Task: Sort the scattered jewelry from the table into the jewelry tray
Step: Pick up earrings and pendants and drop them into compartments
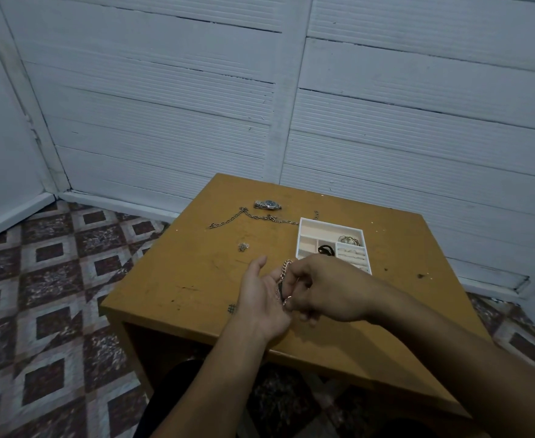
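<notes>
Both hands (288, 292) pinch one bracelet (284, 279) — beside tray (304, 235).

A square, ochre-brown wooden table (196, 279), its top scuffed and dotted with dark marks, stands on a floor of maroon-and-cream patterned tiles (48, 295). Near its far edge lies a silver metal wristwatch with a dark dial (267, 204), and just in front of that a long silver link chain (253, 218) stretches across the top to the far left corner of a white rectangular jewelry tray with compartments (304, 230) on the right. A small silver trinket (243, 246), too small to identify, lies alone left of the tray.
</notes>
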The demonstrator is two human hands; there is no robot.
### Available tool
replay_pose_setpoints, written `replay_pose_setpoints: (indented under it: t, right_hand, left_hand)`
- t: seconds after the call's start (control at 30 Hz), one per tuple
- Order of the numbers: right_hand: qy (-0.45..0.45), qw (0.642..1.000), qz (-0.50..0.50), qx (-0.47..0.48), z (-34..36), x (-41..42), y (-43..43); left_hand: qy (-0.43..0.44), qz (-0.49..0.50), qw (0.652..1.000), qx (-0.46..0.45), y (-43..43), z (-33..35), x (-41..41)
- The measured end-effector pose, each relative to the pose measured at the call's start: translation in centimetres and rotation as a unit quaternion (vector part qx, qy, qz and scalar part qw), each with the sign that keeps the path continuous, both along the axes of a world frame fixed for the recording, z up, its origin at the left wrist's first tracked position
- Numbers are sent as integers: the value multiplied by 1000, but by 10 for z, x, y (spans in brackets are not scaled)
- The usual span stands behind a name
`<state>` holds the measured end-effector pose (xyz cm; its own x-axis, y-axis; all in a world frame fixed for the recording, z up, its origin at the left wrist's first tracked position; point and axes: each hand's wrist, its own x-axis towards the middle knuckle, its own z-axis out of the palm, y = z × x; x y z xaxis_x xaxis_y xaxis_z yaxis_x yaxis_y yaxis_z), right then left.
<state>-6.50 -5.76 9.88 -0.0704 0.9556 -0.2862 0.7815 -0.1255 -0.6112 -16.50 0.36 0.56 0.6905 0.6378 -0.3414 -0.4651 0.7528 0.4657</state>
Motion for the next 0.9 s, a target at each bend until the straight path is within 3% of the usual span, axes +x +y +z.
replay_pose_setpoints:
  t: [0.5,0.57,0.67,0.9]
  right_hand:
    - [-145,985,-46,75,-16,27,12]
    - [-135,986,-65,78,-19,31,9]
    - [-44,988,-124,78,-18,39,6]
    - [51,962,-238,122,-9,75,10]
  left_hand:
    - [-17,-39,998,-47,-26,-13,9]
    - [-7,-42,997,-56,-29,-16,10]
    - [-4,-41,996,-77,-31,-19,15]
    - [8,1,995,-102,-16,-16,17]
